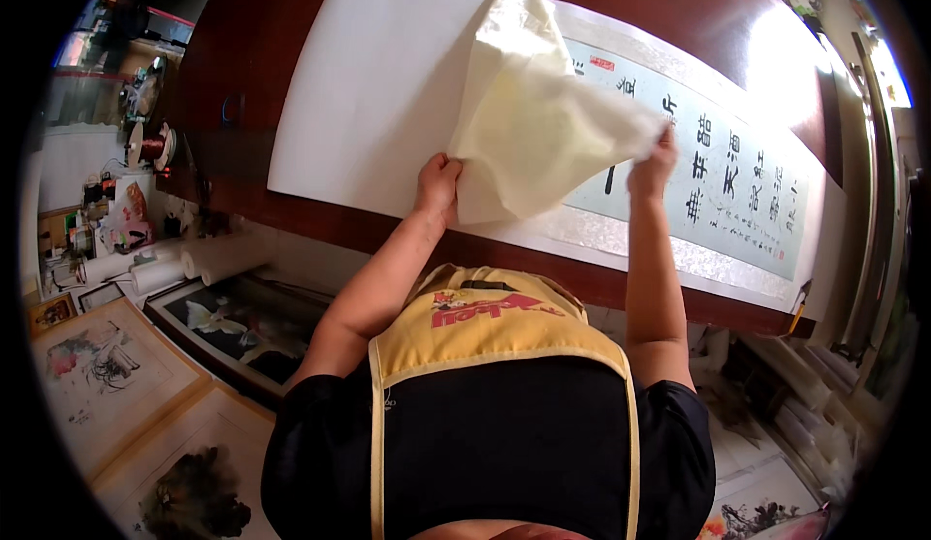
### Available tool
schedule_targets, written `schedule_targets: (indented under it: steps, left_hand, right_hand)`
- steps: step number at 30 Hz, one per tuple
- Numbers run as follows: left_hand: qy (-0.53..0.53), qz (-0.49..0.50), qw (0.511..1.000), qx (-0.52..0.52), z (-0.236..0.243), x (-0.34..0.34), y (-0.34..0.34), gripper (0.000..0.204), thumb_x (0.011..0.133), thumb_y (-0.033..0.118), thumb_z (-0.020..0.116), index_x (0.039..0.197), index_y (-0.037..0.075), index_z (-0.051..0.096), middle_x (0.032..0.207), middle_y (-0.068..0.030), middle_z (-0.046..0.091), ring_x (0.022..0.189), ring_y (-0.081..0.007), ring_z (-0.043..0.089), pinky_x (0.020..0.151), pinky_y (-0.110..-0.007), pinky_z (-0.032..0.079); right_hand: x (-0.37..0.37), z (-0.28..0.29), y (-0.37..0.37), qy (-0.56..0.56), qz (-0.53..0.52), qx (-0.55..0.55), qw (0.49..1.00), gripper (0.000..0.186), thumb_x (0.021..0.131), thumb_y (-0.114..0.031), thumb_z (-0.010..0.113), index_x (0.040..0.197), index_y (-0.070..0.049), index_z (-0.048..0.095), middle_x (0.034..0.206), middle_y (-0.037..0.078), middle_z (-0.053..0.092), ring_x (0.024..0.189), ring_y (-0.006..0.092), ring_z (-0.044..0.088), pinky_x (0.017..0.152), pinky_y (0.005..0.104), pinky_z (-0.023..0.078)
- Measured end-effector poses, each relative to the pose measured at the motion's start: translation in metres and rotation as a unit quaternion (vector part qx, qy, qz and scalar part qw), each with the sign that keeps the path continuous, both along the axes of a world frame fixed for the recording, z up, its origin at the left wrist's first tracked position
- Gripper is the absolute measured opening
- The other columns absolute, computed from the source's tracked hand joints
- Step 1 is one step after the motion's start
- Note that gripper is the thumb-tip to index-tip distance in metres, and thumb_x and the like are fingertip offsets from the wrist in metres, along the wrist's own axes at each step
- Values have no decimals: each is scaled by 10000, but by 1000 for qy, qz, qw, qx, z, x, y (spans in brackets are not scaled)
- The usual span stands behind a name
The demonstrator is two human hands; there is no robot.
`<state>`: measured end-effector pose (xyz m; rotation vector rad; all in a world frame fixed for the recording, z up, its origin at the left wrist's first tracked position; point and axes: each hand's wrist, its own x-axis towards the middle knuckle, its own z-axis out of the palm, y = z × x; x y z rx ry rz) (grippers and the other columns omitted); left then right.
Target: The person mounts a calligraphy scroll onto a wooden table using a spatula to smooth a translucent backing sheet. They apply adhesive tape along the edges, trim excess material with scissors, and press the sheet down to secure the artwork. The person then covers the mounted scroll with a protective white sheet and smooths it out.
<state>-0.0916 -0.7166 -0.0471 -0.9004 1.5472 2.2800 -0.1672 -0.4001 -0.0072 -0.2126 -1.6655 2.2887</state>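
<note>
A thin, cream, slightly glossy sheet (529, 142) is held up between my two hands, its folds lifted off the surface beneath. My left hand (439, 186) pinches its lower left edge. Farther right, my right hand (655, 164) grips the sheet's right corner, which is a little blurred. Under the sheet lies a long calligraphy work (718, 152) with dark brush characters on pale blue paper and a patterned silvery border. Its middle part is covered by the sheet. To the left, a plain white stretch of paper (369, 94) lies flat.
The papers rest on a dark red table (247, 55). A spool of copper-coloured wire (152, 146) stands off its left edge. Rolled white papers (208, 257) and framed ink paintings (116, 365) are below left. A yellow pencil-like stick (798, 312) is at the near right corner.
</note>
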Motion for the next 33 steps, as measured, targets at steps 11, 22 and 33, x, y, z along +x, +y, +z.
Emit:
schedule_targets:
  steps: [11,22,33]
  left_hand:
    - [65,8,995,-74,-36,7,-13,50,925,43,541,923,45,590,852,12,596,784,-79,513,703,-257,438]
    - [137,-114,971,162,63,3,23,338,951,49,647,1281,19,579,1201,-68,651,1112,-161,616,1000,-325,482]
    - [88,-1,996,34,1,-8,-50,197,975,66,545,1160,26,601,1110,-74,659,1018,-168,625,927,-318,508]
  right_hand:
    - [81,-31,77,-152,-358,403,829,557,908,-47,656,1393,55,403,1291,209,405,1221,311,436,1075,447,381]
    - [122,11,-121,-2,200,476,856,1157,710,-396,880,1559,0,200,1495,233,397,1357,374,411,1133,470,338]
    - [42,7,273,24,-110,358,927,402,1033,-300,505,1291,-10,608,1230,131,661,1099,235,636,990,356,490]
